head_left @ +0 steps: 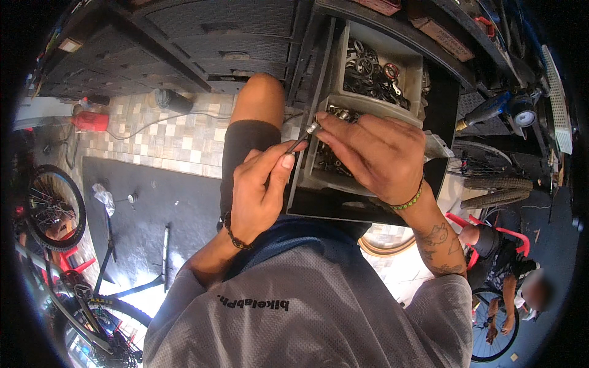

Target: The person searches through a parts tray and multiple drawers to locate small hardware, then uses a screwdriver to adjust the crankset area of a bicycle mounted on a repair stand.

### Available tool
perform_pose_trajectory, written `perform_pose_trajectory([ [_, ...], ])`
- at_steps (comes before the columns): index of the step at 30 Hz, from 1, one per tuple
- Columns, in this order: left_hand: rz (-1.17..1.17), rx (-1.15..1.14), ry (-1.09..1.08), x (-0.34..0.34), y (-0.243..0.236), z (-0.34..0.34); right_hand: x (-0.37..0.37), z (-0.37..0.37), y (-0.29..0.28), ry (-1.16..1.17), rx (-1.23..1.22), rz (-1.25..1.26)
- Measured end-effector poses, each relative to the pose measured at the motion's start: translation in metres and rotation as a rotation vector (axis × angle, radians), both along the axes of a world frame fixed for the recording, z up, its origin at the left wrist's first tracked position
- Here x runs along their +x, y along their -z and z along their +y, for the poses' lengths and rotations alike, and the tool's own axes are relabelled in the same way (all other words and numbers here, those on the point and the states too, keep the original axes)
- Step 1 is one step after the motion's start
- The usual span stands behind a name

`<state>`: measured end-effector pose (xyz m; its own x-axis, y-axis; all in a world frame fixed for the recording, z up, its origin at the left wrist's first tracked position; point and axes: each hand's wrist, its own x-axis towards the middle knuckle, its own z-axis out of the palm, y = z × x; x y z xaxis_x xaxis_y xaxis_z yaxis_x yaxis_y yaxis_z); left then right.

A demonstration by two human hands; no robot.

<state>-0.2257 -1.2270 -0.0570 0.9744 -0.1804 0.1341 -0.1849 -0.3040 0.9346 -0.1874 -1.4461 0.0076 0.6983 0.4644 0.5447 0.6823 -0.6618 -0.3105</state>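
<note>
My left hand (254, 190) is closed, its thumb and forefinger pinching a thin dark metal rod (299, 143). The rod slants up to a small silver metal fitting (312, 128), which the fingertips of my right hand (380, 153) grip. Rod and fitting seem to meet, but the join is too small to make out. Both hands are over an open black drawer (350, 207). Under my right hand sits a pale plastic bin (307, 175) of small metal parts, partly hidden by that hand. Beyond it, a second pale bin (383, 38) holds dark rings, clamps and one reddish ring (391, 71).
Dark drawer fronts (245, 37) stand ahead. At the right are a blue-handled tool with a round gauge (524, 116), bicycle tyres (497, 190) and a seated person (503, 264) by a wheel. Bicycles (55, 208) and a black mat (147, 202) lie left. My bare knee (261, 98) is beside the drawer.
</note>
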Motion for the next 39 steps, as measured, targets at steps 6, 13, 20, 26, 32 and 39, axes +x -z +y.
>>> perform_pose_trajectory([
  [6, -0.079, -0.036, 0.043, 0.002, 0.002, 0.002, 0.002, 0.001, -0.005, 0.049, 0.36, 0.497],
  [13, -0.1, 0.008, 0.1, 0.006, 0.005, 0.004, -0.004, -0.007, -0.005, 0.134, 0.438, 0.635],
  [20, -0.048, 0.084, 0.2, 0.012, -0.001, 0.001, -0.022, -0.028, 0.001, 0.241, 0.433, 0.539],
  [26, -0.055, 0.033, 0.084, 0.018, -0.009, -0.013, -0.031, -0.031, 0.016, 0.444, 0.506, 0.552],
  [32, -0.031, -0.013, 0.034, 0.032, -0.013, -0.011, -0.034, -0.051, 0.02, 0.442, 0.579, 0.673],
  [39, 0.147, -0.079, 0.303, 0.049, -0.036, -0.046, -0.041, -0.038, 0.017, 0.279, 0.752, 0.814],
])
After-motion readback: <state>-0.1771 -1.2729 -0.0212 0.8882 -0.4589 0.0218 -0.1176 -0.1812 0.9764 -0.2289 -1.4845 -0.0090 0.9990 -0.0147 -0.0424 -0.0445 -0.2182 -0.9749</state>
